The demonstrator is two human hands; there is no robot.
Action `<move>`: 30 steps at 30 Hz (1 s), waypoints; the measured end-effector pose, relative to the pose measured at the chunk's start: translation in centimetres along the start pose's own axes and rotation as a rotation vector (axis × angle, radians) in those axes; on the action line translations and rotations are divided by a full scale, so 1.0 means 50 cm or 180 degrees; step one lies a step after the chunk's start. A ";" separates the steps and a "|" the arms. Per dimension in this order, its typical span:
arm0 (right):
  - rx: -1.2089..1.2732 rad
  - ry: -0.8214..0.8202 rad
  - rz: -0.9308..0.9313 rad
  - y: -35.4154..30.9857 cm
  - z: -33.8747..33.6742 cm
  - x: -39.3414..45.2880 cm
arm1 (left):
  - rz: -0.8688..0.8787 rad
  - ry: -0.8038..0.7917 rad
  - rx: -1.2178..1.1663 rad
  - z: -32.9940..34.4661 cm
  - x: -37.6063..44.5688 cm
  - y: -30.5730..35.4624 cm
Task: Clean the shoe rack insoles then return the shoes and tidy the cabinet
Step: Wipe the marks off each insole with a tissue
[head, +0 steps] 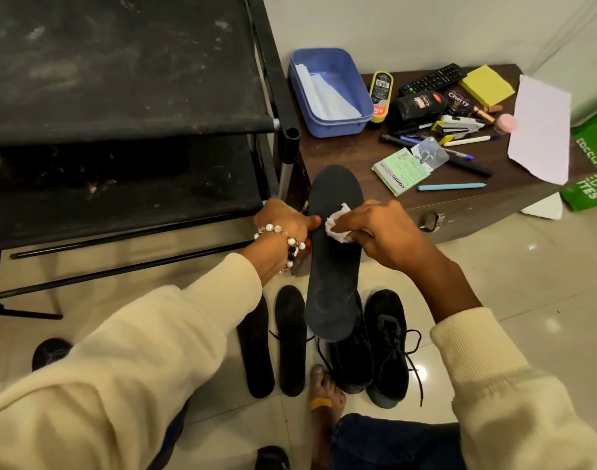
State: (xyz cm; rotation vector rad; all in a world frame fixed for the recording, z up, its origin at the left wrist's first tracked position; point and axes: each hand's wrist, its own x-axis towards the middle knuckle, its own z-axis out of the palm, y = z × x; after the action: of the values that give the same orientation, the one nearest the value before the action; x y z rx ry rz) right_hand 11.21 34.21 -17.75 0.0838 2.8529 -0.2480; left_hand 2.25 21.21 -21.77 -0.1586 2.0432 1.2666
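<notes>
Shoe rack of black fabric shelves (121, 79), upper left, stands empty and dusty. At centre frame the left hand (283, 225) pinches a long black foam insole (334, 252) while right-hand fingers (354, 220) press crumpled white tissue (336, 225) onto it. Two insoles (290, 337) and black shoes (387, 344) wait on the floor; returning remains.

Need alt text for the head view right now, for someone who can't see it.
The left hand holds a black insole upright while the right hand presses a white tissue against it. Below, two more insoles and black shoes lie on the floor.
</notes>
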 end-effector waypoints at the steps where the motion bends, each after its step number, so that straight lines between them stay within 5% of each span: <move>1: 0.0005 0.0030 -0.0049 0.003 -0.001 -0.006 | 0.0016 0.0066 -0.0112 0.002 0.001 -0.003; 6: -0.0053 0.0320 0.0274 0.010 0.029 0.018 | 0.0007 -0.0009 -0.0542 -0.002 -0.004 -0.006; 12: -0.0085 0.0655 0.0733 0.017 0.045 0.053 | -0.0768 -0.1356 0.0127 -0.016 -0.045 -0.035; 25: 0.0047 -0.0144 0.0394 -0.098 0.051 -0.082 | -0.0580 -0.0781 -0.0953 -0.003 -0.065 -0.055; 30: 0.0277 0.0363 0.0798 -0.065 0.050 -0.130 | -0.0621 -0.0815 -0.1051 -0.001 -0.073 -0.044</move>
State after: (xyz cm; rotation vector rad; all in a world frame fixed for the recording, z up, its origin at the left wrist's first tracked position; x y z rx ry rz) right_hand 17.87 30.37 -17.80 0.4838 2.9038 -0.3234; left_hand 5.89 19.13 -21.10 -0.3228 1.5552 1.4125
